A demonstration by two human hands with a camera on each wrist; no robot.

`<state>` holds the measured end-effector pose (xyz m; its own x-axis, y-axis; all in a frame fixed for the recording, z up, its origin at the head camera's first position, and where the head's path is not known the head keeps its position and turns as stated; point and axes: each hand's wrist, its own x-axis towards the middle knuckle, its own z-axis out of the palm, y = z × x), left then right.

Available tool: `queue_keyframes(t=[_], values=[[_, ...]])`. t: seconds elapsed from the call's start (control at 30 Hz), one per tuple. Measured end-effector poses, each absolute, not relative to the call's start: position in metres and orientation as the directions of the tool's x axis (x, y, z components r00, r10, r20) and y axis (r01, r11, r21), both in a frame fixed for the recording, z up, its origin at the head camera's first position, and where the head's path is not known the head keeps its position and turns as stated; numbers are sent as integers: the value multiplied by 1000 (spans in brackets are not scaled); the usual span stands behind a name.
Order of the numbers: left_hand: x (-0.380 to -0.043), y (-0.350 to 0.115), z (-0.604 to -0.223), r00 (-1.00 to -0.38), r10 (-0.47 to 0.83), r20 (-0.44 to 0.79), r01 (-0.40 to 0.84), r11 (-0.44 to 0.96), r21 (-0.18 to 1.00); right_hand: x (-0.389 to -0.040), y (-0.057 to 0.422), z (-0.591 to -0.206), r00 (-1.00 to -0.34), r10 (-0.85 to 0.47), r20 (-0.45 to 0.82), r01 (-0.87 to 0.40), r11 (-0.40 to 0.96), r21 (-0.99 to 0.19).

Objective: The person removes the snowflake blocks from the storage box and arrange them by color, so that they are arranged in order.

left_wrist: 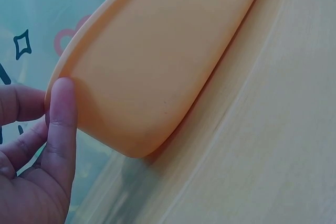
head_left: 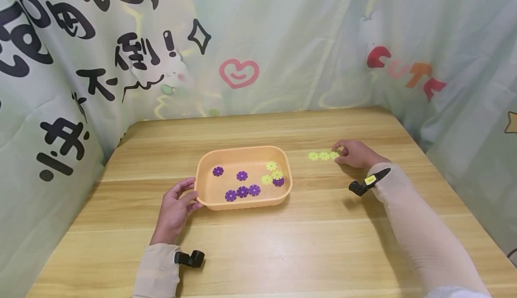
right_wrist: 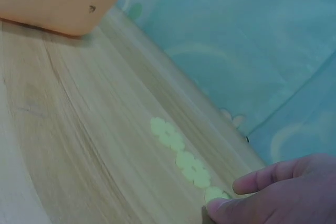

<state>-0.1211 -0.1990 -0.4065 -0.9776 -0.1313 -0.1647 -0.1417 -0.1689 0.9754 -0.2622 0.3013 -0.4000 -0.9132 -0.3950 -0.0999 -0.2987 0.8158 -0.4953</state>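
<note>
Head view bright, evenly lit; pale sheen on the table [head_left: 262,242] in front of the tray [head_left: 246,205], soft shadow along tray's base. Wrist views dimmer, bluish, softer; yellow discs [right_wrist: 192,169] right of tray look washed out.

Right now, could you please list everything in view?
Table: one, light wood, across the foreground
Tray: one, orange, on the table
Discs: six, purple, in the tray
Discs: three, yellow, in the tray's right part
Discs: three, yellow, in a row right of the tray
Curtain: count unclear, pale green, behind and beside the table
Prints: several, mixed colours, on the curtain
Wrist mounts: two, black, one per wrist
Sleeves: two, beige, on the forearms
Left hand: one, gripping the tray's left rim
Right hand: one, touching the row's right end
</note>
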Motion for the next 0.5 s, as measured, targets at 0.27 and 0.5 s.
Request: queue_keyframes(t=[0.27,0.5], values=[[-121,-199,-407,-977,-133,-168,-145,-170,975,-262,288,-386,-907,-412,-93,-319,813,-486],[-121,-199,-407,-975,-128,-179,-156,-171,973,-266,274,-374,-886,-460,-58,-374,784,-496]])
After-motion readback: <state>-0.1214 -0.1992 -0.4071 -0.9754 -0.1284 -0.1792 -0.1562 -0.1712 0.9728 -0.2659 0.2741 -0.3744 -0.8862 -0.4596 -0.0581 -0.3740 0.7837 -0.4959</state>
